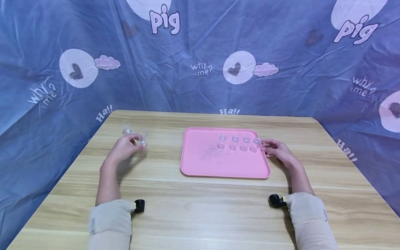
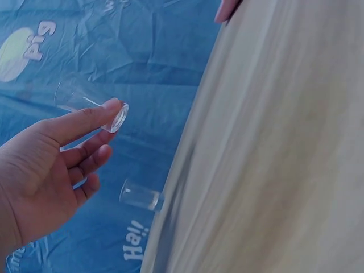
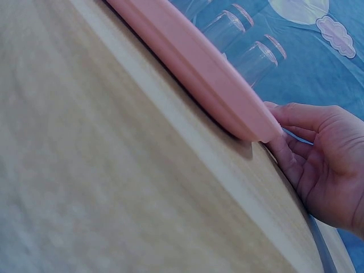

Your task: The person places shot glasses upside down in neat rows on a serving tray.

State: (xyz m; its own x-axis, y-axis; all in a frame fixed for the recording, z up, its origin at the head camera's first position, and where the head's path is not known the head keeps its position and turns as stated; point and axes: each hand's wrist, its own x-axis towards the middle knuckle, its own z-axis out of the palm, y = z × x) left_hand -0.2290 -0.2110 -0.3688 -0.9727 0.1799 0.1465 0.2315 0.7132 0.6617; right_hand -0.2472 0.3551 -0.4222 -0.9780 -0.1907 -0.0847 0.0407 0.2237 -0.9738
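Observation:
My left hand [image 1: 123, 148] pinches a small clear shot glass [image 1: 143, 138] between thumb and fingers, low near its thick base. The glass is upright, and the left wrist view shows it raised off the table. Behind that hand a second clear shot glass [image 1: 126, 127] stands near the table's left edge. At the right side, my right hand [image 1: 279, 151] grips the rim of a pink tray [image 1: 200, 166] with thumb and fingers. Several clear shot glasses [image 1: 235, 143] stand upside down in a row on the tray, the rightmost close to the right fingertips.
The wooden table [image 1: 200, 211] carries the tray right of its middle. A blue printed cloth [image 1: 175, 90] hangs behind and along both sides. Small black devices [image 1: 139, 206] are fixed at both sleeve cuffs.

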